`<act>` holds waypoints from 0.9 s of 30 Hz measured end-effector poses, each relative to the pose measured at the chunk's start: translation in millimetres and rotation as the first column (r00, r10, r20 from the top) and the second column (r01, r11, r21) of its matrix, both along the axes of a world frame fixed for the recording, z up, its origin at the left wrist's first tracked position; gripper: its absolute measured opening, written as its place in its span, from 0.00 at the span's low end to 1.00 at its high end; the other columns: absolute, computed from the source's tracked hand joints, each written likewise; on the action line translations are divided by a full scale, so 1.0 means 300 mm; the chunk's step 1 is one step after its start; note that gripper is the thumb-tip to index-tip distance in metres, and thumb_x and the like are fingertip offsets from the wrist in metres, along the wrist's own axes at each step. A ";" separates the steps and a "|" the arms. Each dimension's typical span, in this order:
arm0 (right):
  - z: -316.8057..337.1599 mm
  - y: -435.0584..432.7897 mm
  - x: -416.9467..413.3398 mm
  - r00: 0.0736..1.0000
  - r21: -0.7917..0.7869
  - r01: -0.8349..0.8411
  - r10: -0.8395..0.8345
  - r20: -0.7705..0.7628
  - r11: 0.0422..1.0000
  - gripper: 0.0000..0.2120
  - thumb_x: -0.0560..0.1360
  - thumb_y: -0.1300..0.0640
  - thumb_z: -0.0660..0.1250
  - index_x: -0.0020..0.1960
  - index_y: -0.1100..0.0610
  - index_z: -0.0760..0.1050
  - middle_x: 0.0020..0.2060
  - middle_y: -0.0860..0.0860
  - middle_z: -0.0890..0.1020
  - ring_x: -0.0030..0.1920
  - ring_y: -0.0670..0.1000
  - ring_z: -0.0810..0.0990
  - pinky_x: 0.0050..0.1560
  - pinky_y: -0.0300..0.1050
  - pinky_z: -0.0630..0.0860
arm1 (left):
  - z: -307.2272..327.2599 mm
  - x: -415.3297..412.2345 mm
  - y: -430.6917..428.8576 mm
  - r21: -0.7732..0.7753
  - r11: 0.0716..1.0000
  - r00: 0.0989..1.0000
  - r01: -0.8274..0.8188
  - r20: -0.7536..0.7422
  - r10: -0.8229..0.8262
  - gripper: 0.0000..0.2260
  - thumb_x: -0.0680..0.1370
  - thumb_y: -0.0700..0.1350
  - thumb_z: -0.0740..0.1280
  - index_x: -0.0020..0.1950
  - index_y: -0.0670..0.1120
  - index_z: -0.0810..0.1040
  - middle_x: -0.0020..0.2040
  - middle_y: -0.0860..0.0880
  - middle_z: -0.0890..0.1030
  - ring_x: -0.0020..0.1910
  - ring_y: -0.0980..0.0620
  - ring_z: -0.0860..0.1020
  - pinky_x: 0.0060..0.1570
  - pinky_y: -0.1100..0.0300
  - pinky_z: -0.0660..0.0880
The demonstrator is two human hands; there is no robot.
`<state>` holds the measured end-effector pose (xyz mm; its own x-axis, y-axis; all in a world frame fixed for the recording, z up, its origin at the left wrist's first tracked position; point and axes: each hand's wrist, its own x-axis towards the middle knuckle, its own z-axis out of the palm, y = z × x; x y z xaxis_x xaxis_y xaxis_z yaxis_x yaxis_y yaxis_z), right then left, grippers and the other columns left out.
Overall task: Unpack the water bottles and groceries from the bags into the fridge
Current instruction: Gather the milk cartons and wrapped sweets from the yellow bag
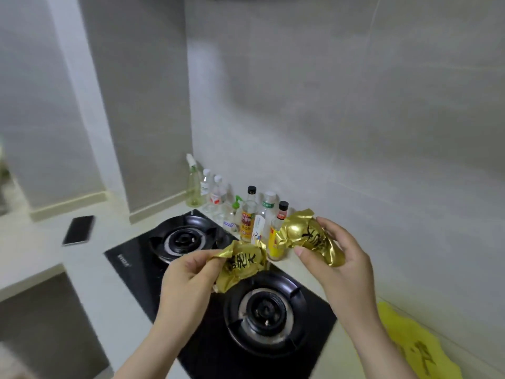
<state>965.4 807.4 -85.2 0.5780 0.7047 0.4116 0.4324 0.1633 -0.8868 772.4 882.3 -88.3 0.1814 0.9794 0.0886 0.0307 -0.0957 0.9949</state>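
Both hands hold a crumpled gold bag (273, 250) printed with black characters, stretched between them in the air above the black gas hob (218, 291). The left hand (188, 277) has its grip closed on the bag's left bunch, thumb and fingers pinching the foil over the gap between the hob's two burners. The right hand (338, 266) has its grip closed on the right bunch, thumb on the near face and fingers curled over the top, above the hob's far right edge.

Behind the hob, against the grey tiled wall (328, 105), stands a row of bottles (246, 209): a pale spray bottle (193, 184) at the far end, clear bottles with white caps, and sauce bottles with black caps and yellow labels nearest the bag (the gold foil covers part of the last one). A dark phone (78, 230) lies flat on the white desk (41, 242), well to the left of the hob. To the right of the hob, at the frame's lower corner, a yellow bag (415, 346) with dark print lies on the desk.
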 end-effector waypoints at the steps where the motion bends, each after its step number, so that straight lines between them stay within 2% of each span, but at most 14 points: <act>1: -0.002 0.004 -0.018 0.999 -0.007 -0.042 0.042 -0.001 0.999 0.25 0.66 0.55 0.78 0.61 0.45 0.76 0.55 0.39 0.81 0.55 0.36 0.77 0.52 0.31 0.73 | -0.002 -0.032 -0.021 0.009 1.000 1.000 -0.030 -0.006 0.030 0.14 0.77 0.40 0.66 0.39 0.58 0.85 0.35 0.45 0.84 0.41 0.40 0.82 0.47 0.43 0.80; 3: -0.003 0.010 -0.062 0.991 -0.019 -0.133 0.133 0.003 0.991 0.25 0.67 0.55 0.78 0.61 0.43 0.76 0.55 0.37 0.80 0.55 0.34 0.76 0.49 0.29 0.73 | 0.001 -0.095 -0.068 0.012 0.996 0.996 -0.091 -0.013 0.092 0.14 0.77 0.41 0.66 0.38 0.57 0.85 0.37 0.39 0.83 0.37 0.39 0.80 0.46 0.45 0.79; 5: 0.000 0.021 -0.112 0.976 -0.016 -0.220 0.220 -0.004 0.975 0.25 0.67 0.56 0.77 0.61 0.42 0.76 0.54 0.37 0.80 0.53 0.35 0.78 0.48 0.29 0.74 | 0.007 -0.162 -0.110 0.018 0.986 0.986 -0.165 -0.028 0.165 0.16 0.77 0.41 0.66 0.36 0.58 0.85 0.35 0.43 0.84 0.35 0.43 0.81 0.43 0.48 0.80; 8: 0.021 0.042 -0.207 0.947 0.001 -0.321 0.321 -0.001 0.947 0.25 0.67 0.56 0.77 0.61 0.42 0.76 0.55 0.39 0.81 0.55 0.39 0.78 0.54 0.37 0.74 | 0.023 -0.269 -0.168 0.019 0.963 0.963 -0.267 -0.020 0.268 0.15 0.77 0.40 0.66 0.35 0.54 0.85 0.34 0.48 0.84 0.33 0.53 0.81 0.38 0.56 0.80; 10: 0.042 0.062 -0.283 0.924 0.010 -0.382 0.382 0.022 0.924 0.25 0.67 0.55 0.77 0.61 0.41 0.76 0.56 0.38 0.79 0.57 0.39 0.77 0.57 0.39 0.74 | 0.034 -0.348 -0.203 0.035 0.940 0.941 -0.339 -0.009 0.339 0.13 0.77 0.41 0.67 0.36 0.53 0.85 0.34 0.48 0.85 0.35 0.53 0.81 0.34 0.61 0.79; 13: 0.078 0.086 -0.413 0.872 0.027 -0.488 0.487 0.049 0.872 0.25 0.67 0.55 0.77 0.61 0.41 0.75 0.55 0.38 0.80 0.56 0.38 0.77 0.55 0.37 0.74 | 0.053 -0.475 -0.254 0.065 0.904 0.906 -0.422 0.006 0.422 0.13 0.77 0.40 0.66 0.38 0.54 0.86 0.35 0.48 0.85 0.38 0.48 0.82 0.37 0.57 0.78; 17: 0.128 0.098 -0.626 0.771 0.050 -0.637 0.635 0.050 0.770 0.25 0.68 0.56 0.77 0.62 0.43 0.75 0.53 0.41 0.81 0.53 0.37 0.79 0.48 0.30 0.77 | 0.080 -0.677 -0.344 0.092 0.838 0.841 -0.539 -0.005 0.541 0.11 0.76 0.38 0.65 0.44 0.50 0.86 0.36 0.49 0.85 0.39 0.50 0.83 0.35 0.61 0.76; 20: 0.166 0.086 -0.818 0.674 0.073 -0.738 0.737 0.046 0.670 0.24 0.68 0.57 0.77 0.60 0.41 0.75 0.53 0.41 0.81 0.52 0.38 0.79 0.47 0.28 0.76 | 0.112 -0.846 -0.438 0.127 0.754 0.762 -0.644 0.023 0.647 0.13 0.76 0.36 0.65 0.41 0.49 0.85 0.34 0.49 0.84 0.35 0.54 0.81 0.32 0.64 0.76; 23: 0.200 0.048 -1.023 0.579 0.103 -0.813 0.814 0.043 0.572 0.25 0.67 0.57 0.77 0.60 0.41 0.75 0.54 0.41 0.81 0.53 0.39 0.80 0.48 0.30 0.77 | 0.149 -1.016 -0.555 0.177 0.687 0.700 -0.705 0.017 0.714 0.12 0.77 0.36 0.65 0.40 0.48 0.86 0.35 0.47 0.85 0.36 0.51 0.81 0.35 0.60 0.77; 27: 0.240 -0.041 -1.283 0.455 0.118 -0.888 0.886 0.085 0.444 0.26 0.66 0.56 0.78 0.60 0.39 0.75 0.54 0.40 0.80 0.54 0.39 0.79 0.48 0.30 0.77 | 0.193 -1.226 -0.721 0.226 0.585 0.603 -0.779 0.015 0.797 0.13 0.77 0.39 0.65 0.41 0.53 0.86 0.37 0.49 0.85 0.37 0.52 0.82 0.37 0.56 0.79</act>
